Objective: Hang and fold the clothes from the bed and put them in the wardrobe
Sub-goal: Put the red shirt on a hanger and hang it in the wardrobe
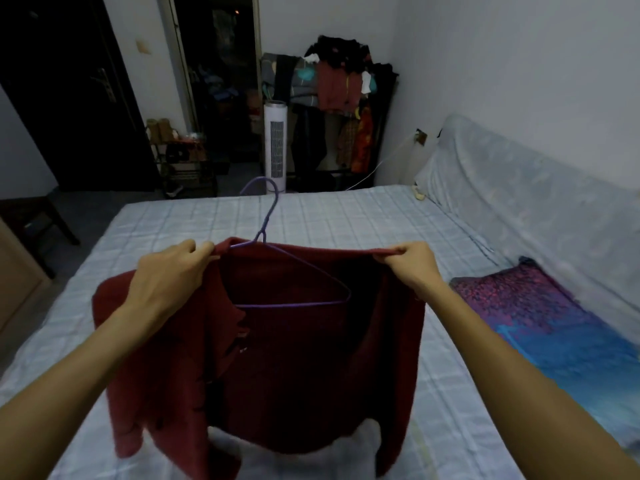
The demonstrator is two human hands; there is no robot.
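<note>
A dark red cardigan (294, 368) hangs in the air above the bed (346, 216), its front open toward me. My left hand (169, 275) pinches the top edge at the left shoulder. My right hand (410, 265) pinches the top edge at the right shoulder. A purple wire hanger (273, 271) lies partly inside the garment; its hook sticks up above the collar and its right end and bottom bar show in the open front. The hanger's left end is hidden under the fabric by my left hand.
A purple and blue patterned pillow (554, 327) lies on the bed at the right, beside a pale covered headboard (540, 202). Beyond the bed stand a white tower fan (275, 147), a laden clothes rack (343, 98), a shoe shelf (180, 157) and a dark door (69, 91).
</note>
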